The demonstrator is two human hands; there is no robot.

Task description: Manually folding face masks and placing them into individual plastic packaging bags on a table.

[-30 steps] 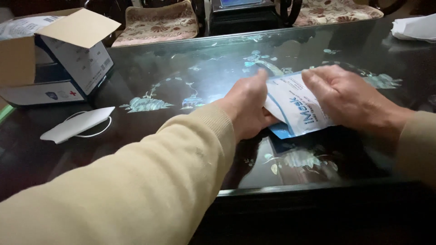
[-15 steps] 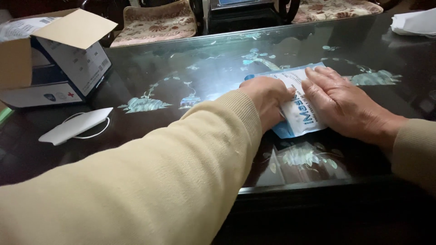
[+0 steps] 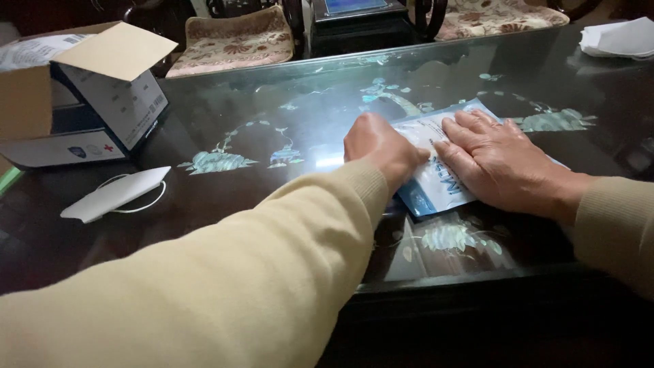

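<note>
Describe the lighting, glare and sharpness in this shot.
Head view: dim, warm room light; the glossy dark table mirrors pale glare by the left hand and reflections of the chairs beyond. The right hand and the blue-and-white packet are fairly sharp; the near beige sleeve looks large and soft; the bottom edge falls to black.
</note>
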